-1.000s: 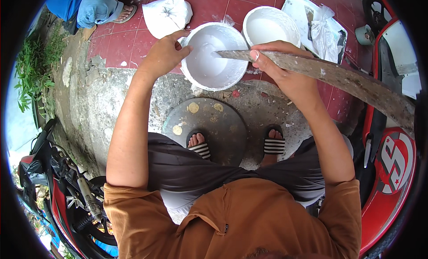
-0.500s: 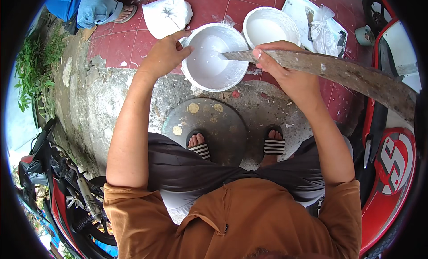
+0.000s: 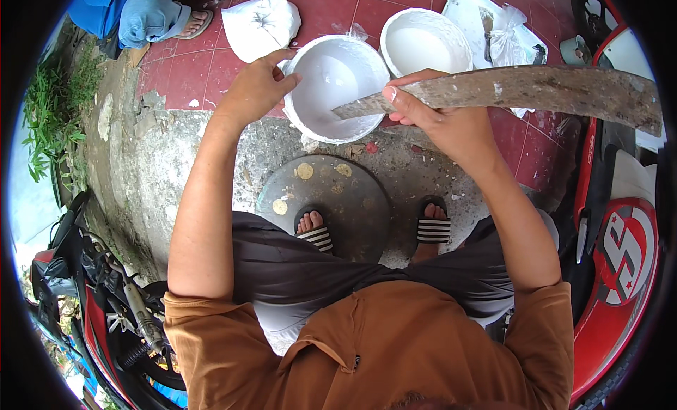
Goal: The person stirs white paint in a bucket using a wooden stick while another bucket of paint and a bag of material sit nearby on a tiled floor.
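A white bucket [image 3: 302, 112] stands before me with pale, milky liquid inside. My left hand [image 3: 255, 86] grips its left rim, the thumb reaching over the edge. My right hand [image 3: 448, 121] is closed round a long, worn wooden plank [image 3: 536, 87] spotted with white. The plank slants down over the bucket's right rim, its narrow end in the liquid by the near wall. The plank's other end reaches out to the far right.
A second white bucket [image 3: 462, 40] stands close behind on the right, near a white tray [image 3: 462, 2] with a clear plastic bag [image 3: 509, 40]. A white sack [image 3: 259, 29] lies behind my left hand. Motorcycles flank me, a red one [image 3: 620, 269] at right. Another person's foot [image 3: 194, 23] shows at far left.
The plank's end in the bucket has swung toward me, to the near wall, while its outer end has swung away from me. My left hand stays on the rim.
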A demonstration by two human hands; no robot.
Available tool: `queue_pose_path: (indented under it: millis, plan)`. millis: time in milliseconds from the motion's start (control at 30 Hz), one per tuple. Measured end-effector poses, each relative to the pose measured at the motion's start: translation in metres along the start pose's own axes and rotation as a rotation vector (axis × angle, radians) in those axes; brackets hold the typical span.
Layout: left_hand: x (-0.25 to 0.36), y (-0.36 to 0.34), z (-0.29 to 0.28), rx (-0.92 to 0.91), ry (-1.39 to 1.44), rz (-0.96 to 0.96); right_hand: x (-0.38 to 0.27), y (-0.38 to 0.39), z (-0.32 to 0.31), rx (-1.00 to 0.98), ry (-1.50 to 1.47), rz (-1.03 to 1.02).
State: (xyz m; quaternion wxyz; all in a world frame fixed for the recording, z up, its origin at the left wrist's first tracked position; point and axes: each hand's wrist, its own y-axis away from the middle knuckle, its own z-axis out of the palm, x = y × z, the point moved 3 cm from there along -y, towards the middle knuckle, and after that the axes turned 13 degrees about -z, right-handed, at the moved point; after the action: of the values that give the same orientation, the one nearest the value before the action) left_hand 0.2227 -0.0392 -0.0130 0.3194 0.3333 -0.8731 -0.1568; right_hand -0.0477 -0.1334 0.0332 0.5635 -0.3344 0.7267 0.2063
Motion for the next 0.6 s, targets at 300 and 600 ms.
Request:
queue_pose_path:
  millis: [300, 600]
  plan:
    - [0.004, 0.001, 0.001, 0.011, -0.007, 0.03, 0.009, -0.008, -0.013, 0.133, 0.228, -0.196]
    - [0.002, 0.003, 0.0, 0.018, 0.018, 0.044, -0.005, -0.003, -0.002, -0.028, 0.143, -0.354]
